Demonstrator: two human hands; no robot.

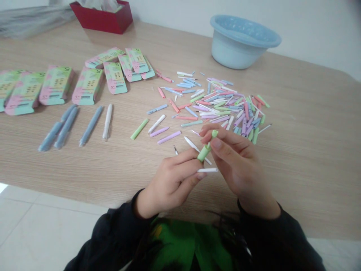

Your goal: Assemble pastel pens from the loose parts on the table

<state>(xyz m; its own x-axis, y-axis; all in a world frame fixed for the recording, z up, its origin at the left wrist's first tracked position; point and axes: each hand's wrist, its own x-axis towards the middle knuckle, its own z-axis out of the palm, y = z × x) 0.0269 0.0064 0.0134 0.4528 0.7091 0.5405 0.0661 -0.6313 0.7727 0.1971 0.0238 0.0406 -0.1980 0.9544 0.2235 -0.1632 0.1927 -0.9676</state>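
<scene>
Over the table's front part, my left hand (176, 178) is closed on a light green pen barrel (203, 153) and on a white pen tube (208, 170), which pokes out between thumb and fingers. My right hand (235, 158) pinches a small light green pen piece (214, 134) between thumb and fingers, just above the green barrel and in line with it. Behind my hands lie a white pen part (191, 143) and a thin dark-tipped piece (175, 149). Beyond them spreads a heap of pastel pen parts (222, 105) in pink, purple, blue, green and white.
Several wrapped pens (91, 126) lie on the left of the wooden table (304, 158). Behind them stand pink and green boxes (88, 86). Farther back are a red tissue box (104, 18), clear plastic wrapping (36, 19) and a light blue basin (239, 49) near the wall.
</scene>
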